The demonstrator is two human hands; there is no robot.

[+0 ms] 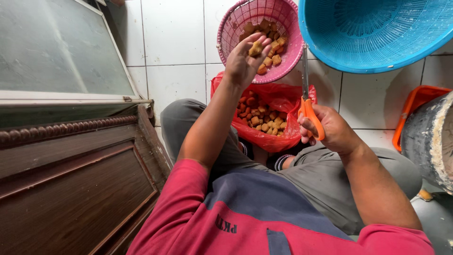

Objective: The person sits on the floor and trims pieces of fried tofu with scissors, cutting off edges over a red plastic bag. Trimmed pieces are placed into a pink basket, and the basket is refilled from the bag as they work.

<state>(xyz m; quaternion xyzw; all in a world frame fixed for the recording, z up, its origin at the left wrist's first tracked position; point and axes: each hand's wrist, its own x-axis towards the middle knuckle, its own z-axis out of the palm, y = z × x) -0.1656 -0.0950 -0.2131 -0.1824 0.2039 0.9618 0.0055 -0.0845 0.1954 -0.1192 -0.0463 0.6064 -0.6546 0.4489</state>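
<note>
Fingers point(262, 41) pinch nugget point(255, 48) (above pink basket point(231, 28)).

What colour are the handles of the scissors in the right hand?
Orange. The scissors in the right hand have orange handles, seen clearly in the head view.

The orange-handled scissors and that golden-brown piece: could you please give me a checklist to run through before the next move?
1. Golden-brown fried piece gripped in left hand fingertips: ok.
2. Orange-handled metal scissors held by right hand: ok.
3. Scissor blades shut and pointing away from the body: ok.
4. Pink plastic mesh basket beneath the raised piece: ok.
5. Red plastic bag of pieces open on the lap: ok.
6. Large blue plastic basket contents: cannot tell.
</note>
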